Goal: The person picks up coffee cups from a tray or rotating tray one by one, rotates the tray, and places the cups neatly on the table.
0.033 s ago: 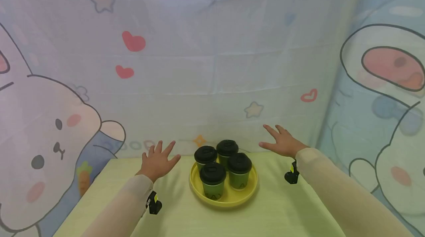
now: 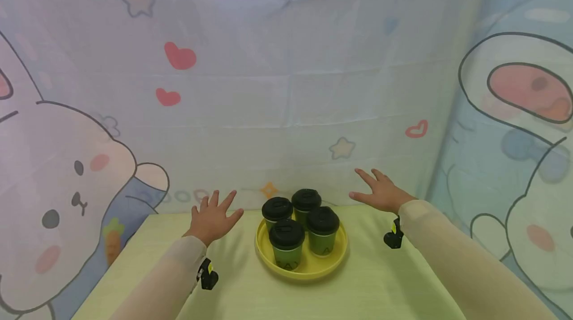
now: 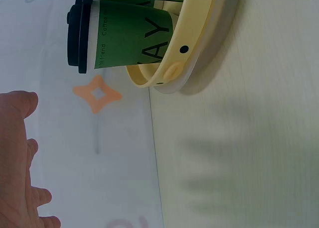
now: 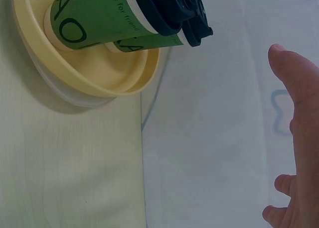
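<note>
Nothing is seen to have been moved since the earlier frame. With fingers spread and nothing held, the left hand (image 2: 211, 219) and right hand (image 2: 381, 194) are raised. Between them, touched by neither, four lidded green cups (image 2: 287, 246) are held upright in a yellow tray (image 2: 309, 275); beyond, printed cloth (image 2: 286, 61) is hung.

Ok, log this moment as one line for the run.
left hand: hovers, holds nothing | right hand: hovers, holds nothing | lidded cups: four, upright in yellow tray | tray: on table
</note>
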Tool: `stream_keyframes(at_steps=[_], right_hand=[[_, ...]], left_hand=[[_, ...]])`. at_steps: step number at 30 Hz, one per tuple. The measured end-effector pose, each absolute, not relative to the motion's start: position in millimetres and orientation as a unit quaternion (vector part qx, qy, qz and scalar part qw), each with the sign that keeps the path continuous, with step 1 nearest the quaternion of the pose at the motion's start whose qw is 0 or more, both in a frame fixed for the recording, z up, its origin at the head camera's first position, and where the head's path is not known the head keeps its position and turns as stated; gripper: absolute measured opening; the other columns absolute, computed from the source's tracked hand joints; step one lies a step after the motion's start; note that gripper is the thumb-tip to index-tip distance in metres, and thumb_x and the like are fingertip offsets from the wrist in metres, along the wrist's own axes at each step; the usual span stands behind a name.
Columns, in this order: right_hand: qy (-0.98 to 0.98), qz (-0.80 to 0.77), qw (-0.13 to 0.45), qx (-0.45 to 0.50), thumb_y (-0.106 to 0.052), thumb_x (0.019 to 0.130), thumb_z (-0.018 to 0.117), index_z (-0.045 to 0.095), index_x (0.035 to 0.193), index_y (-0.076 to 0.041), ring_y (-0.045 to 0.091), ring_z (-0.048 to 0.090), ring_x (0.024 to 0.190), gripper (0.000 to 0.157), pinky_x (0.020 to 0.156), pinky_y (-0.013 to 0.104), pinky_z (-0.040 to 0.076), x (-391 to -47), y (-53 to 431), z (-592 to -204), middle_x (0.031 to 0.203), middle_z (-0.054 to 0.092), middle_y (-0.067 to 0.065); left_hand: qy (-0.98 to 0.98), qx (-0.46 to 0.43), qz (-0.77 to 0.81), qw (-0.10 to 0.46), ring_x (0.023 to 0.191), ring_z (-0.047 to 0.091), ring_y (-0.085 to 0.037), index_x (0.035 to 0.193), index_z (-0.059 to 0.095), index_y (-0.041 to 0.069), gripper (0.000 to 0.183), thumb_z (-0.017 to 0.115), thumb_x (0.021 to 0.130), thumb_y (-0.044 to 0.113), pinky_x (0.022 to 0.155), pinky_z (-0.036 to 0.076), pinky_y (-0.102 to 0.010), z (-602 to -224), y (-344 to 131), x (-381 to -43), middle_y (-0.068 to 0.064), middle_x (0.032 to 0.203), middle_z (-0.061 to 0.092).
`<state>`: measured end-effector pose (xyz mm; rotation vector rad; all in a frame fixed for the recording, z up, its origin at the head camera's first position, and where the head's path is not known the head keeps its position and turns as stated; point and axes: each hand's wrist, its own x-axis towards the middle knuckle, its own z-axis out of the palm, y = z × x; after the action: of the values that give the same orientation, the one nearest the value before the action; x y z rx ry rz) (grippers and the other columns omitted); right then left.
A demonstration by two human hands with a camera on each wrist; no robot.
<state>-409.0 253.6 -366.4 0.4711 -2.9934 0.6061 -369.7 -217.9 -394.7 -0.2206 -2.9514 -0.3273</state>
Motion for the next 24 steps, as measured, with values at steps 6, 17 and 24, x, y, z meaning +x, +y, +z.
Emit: stream_keyframes(at_steps=[6, 17, 24], right_hand=[[-0.968, 0.2, 0.027, 0.148, -0.075, 0.091, 0.049, 0.016, 0.164, -0.019, 0.058, 0.012, 0.146, 0.097, 0.107, 0.078, 0.019, -412, 257, -373, 0.163, 0.007, 0.033], [-0.965, 0.216, 0.023, 0.149, -0.073, 0.093, 0.05, 0.014, 0.164, -0.02, 0.057, 0.015, 0.146, 0.096, 0.109, 0.076, 0.021, -405, 252, -373, 0.162, 0.006, 0.034], [-0.961, 0.231, 0.02, 0.153, -0.069, 0.094, 0.051, 0.016, 0.164, -0.018, 0.058, 0.016, 0.145, 0.094, 0.108, 0.076, 0.022, -401, 249, -380, 0.162, 0.007, 0.034]], left_hand=[[-0.987, -0.076, -0.114, 0.079, 0.143, 0.019, -0.059, 0.161, 0.029, 0.021, 0.071, 0.043, 0.102, 0.057, 0.108, 0.013, -0.08, -398, -217, -370, -0.031, 0.161, 0.02], [-0.983, -0.075, -0.154, 0.066, 0.138, 0.032, -0.059, 0.162, 0.028, 0.019, 0.072, 0.043, 0.103, 0.057, 0.101, 0.036, -0.072, -411, -214, -376, -0.032, 0.158, 0.027], [-0.971, -0.076, -0.214, 0.076, 0.128, 0.049, -0.05, 0.159, 0.034, 0.019, 0.067, 0.047, 0.102, 0.054, 0.093, 0.046, -0.066, -432, -200, -379, -0.027, 0.152, 0.039]])
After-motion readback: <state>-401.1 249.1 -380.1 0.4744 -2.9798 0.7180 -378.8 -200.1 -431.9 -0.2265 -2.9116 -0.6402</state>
